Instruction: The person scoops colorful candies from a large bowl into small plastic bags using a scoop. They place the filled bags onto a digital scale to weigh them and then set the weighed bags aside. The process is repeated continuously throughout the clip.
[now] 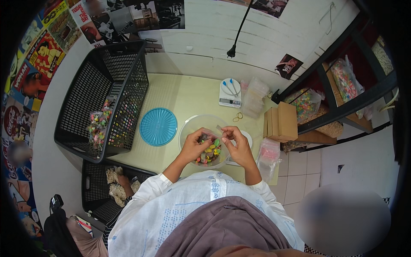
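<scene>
My left hand (196, 145) and my right hand (236, 145) hold a small clear plastic bag (212, 133) by its top edge, above a round translucent tub (187, 127). Colourful candy-like pieces (213, 151) in green, yellow and pink show below my hands; whether some are inside the bag, I cannot tell. My right fingertips pinch the bag's right end, near a small pale strip (219, 128). Left of the tub lies a ribbed blue lid (158, 126). Behind it stands a white digital scale (229, 93) with blue-ended tongs (230, 87) on top.
A black plastic basket (125, 96) at left holds filled colourful packets (100, 123). Below, a co-worker's hand (123, 180) reaches into another black basket (96, 192) with pale packets. Empty plastic bags (255, 96), rubber bands (238, 117), cardboard boxes (282, 122) and pink-marked bags (269, 154) lie right.
</scene>
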A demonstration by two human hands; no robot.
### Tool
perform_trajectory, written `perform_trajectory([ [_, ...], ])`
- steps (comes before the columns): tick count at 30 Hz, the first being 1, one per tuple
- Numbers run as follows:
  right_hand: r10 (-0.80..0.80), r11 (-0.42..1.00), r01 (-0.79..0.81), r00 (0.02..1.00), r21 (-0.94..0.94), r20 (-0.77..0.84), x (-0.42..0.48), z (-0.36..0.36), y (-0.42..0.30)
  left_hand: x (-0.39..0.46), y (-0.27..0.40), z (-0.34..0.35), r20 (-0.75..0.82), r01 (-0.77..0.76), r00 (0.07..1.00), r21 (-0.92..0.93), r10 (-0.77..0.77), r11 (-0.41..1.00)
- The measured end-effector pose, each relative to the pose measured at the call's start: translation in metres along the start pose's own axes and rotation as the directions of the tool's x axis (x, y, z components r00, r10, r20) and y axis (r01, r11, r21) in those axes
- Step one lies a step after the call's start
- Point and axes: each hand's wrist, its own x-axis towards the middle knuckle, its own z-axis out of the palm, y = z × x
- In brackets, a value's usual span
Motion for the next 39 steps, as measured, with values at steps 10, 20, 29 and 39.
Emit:
perform_trajectory([
  [10,0.047,0.999,-0.047,0.998,-0.001,0.052,-0.002,-0.004,0.011,-0.002,0.000,0.007,0.050,0.035,0.998,-0.177,-0.026,0.984],
  [20,0.071,0.994,-0.078,0.993,0.070,0.098,-0.005,-0.004,0.011,-0.005,-0.006,0.008,0.098,0.093,0.992,-0.139,-0.080,0.986],
  [29,0.042,0.999,-0.042,0.995,-0.002,0.093,-0.006,-0.006,0.006,-0.006,0.003,0.013,0.102,0.153,0.985,-0.102,-0.142,0.983],
  [39,0.112,0.994,-0.112,0.986,-0.006,0.127,-0.006,-0.009,0.016,-0.007,-0.011,0.019,0.010,0.083,0.996,0.127,-0.085,0.989],
])
